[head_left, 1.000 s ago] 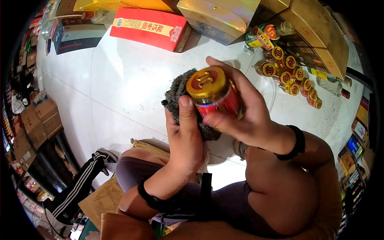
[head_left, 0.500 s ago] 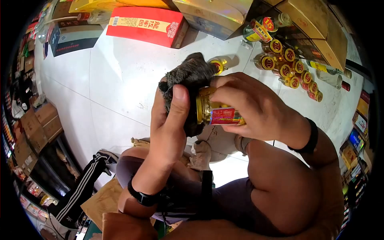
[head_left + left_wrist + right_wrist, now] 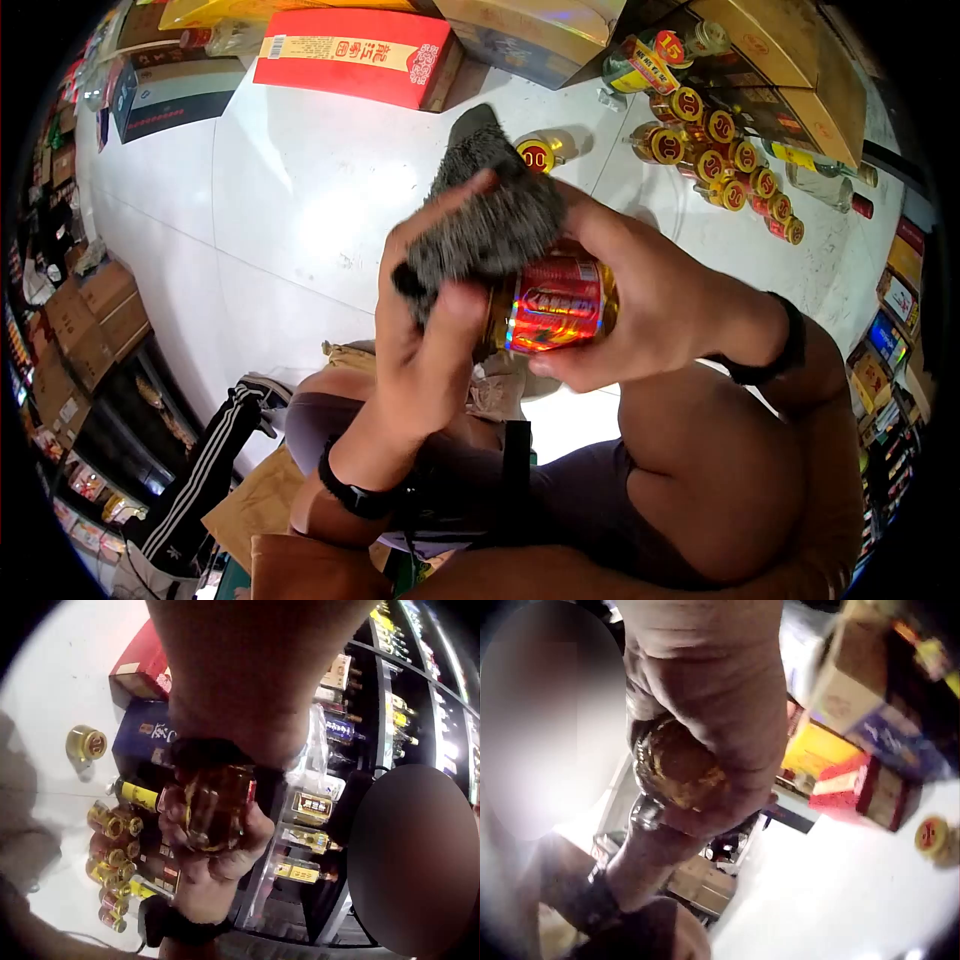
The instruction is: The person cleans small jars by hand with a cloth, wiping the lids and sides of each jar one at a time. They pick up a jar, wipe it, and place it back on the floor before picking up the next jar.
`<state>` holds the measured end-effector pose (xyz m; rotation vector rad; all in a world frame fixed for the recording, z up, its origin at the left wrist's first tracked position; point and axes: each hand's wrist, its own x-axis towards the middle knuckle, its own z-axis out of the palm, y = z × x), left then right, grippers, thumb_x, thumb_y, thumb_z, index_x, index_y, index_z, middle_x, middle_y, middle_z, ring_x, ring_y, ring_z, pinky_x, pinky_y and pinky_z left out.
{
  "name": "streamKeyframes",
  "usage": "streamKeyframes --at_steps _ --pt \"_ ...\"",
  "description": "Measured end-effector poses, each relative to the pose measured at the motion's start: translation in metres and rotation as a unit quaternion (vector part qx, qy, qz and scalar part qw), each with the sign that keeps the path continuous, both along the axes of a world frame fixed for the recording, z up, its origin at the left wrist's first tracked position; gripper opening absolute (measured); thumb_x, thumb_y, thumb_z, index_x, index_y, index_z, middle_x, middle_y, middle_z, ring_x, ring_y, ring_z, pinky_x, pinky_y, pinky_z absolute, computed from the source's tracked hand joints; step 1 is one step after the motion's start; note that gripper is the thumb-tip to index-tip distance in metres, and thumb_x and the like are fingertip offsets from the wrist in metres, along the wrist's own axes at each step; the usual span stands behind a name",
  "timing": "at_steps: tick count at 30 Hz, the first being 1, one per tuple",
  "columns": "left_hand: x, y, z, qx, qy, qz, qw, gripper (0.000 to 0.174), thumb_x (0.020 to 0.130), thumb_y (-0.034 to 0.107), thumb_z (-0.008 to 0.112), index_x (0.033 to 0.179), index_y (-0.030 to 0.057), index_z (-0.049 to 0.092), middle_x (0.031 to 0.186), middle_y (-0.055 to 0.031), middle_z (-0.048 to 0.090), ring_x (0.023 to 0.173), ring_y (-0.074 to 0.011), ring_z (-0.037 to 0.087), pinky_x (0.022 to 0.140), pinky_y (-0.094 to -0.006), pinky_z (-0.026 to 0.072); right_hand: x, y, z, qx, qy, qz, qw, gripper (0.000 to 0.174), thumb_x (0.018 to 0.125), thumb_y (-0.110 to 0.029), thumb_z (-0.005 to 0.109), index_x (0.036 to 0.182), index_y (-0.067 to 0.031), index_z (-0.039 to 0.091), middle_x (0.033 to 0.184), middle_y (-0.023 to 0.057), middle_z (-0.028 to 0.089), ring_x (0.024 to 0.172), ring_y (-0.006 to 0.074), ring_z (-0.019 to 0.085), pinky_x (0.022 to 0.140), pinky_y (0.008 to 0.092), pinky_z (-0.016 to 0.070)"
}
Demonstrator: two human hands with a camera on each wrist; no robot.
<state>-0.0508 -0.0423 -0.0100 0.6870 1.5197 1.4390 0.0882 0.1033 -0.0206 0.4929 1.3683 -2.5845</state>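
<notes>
A glass jar [image 3: 558, 305] with a shiny red label lies tilted between the two hands. My right hand [image 3: 665, 295] grips it from the right, fingers and thumb around its side. A grey, shaggy cloth [image 3: 490, 215] is held in my left hand [image 3: 425, 345] and pressed against the jar's left end and upper side. The jar's lid is hidden behind the cloth and left hand. Amber glass of the jar [image 3: 217, 810] shows within the fingers in the left wrist view. From the right wrist view, its rounded brown end [image 3: 681, 765] sits inside the right palm.
A single gold-lidded jar [image 3: 536, 155] stands on the white floor beyond the cloth. Several similar jars [image 3: 720, 165] cluster at the right, near bottles and gold boxes [image 3: 810, 90]. A red box [image 3: 345, 60] and a dark box [image 3: 180, 95] stand at the back.
The jar has tipped from lid-up onto its side and turned, its red label now facing up. The cloth has shifted from behind the jar to over its upper side.
</notes>
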Motion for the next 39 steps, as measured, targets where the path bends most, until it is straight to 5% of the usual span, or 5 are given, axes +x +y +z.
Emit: streamKeyframes --at_steps 4,12,15,31,39 --pt "0.014 0.011 0.006 -0.177 -0.234 0.161 0.943 0.044 0.104 0.034 0.045 0.129 -0.0022 0.044 0.116 -0.0099 0.059 0.105 -0.0147 0.057 0.089 -0.0285 0.0480 0.000 -0.020 -0.009 0.731 0.157 0.032 0.663 0.050 0.069 -0.014 0.076 0.106 -0.0069 0.045 0.102 0.0154 0.052 0.079 0.0290 0.061 0.065 0.0379 0.0541" --pt "0.022 -0.002 0.009 -0.048 -0.005 0.038 0.998 0.046 0.099 0.015 0.052 0.138 -0.0058 0.040 0.132 -0.0162 0.053 0.114 -0.0240 0.055 0.102 -0.0342 0.0405 0.008 -0.012 0.000 0.303 0.053 0.040 0.951 0.055 0.070 -0.012 0.073 0.116 -0.0034 0.045 0.104 0.0207 0.061 0.097 0.0351 0.063 0.079 0.0408 0.0527" --pt "0.006 -0.004 0.020 0.092 0.237 -0.159 0.954 0.046 0.088 0.010 0.064 0.128 -0.0087 0.052 0.132 -0.0228 0.056 0.115 -0.0312 0.058 0.101 -0.0378 0.0426 0.017 -0.017 -0.013 0.204 0.164 0.115 0.958 0.062 0.068 -0.015 0.077 0.120 -0.0006 0.046 0.105 0.0196 0.062 0.096 0.0315 0.062 0.084 0.0394 0.0513" --pt "0.022 -0.003 -0.002 -0.180 -0.473 0.123 0.854 0.052 0.098 0.043 0.054 0.134 0.0070 0.043 0.122 -0.0125 0.057 0.110 -0.0230 0.060 0.091 -0.0375 0.0531 0.019 -0.032 -0.023 0.583 0.145 -0.158 0.783 0.082 0.058 -0.001 0.085 0.127 -0.0036 0.042 0.123 0.0223 0.052 0.103 0.0383 0.059 0.084 0.0434 0.0514" --pt "0.020 -0.004 0.001 -0.152 -0.304 0.085 0.937 0.072 0.091 0.048 0.061 0.142 0.0044 0.037 0.130 -0.0182 0.054 0.119 -0.0307 0.056 0.102 -0.0445 0.0478 0.017 -0.022 -0.002 0.511 0.168 -0.121 0.834 0.065 0.074 -0.008 0.070 0.133 0.0021 0.044 0.128 0.0241 0.050 0.123 0.0389 0.048 0.106 0.0435 0.0367"
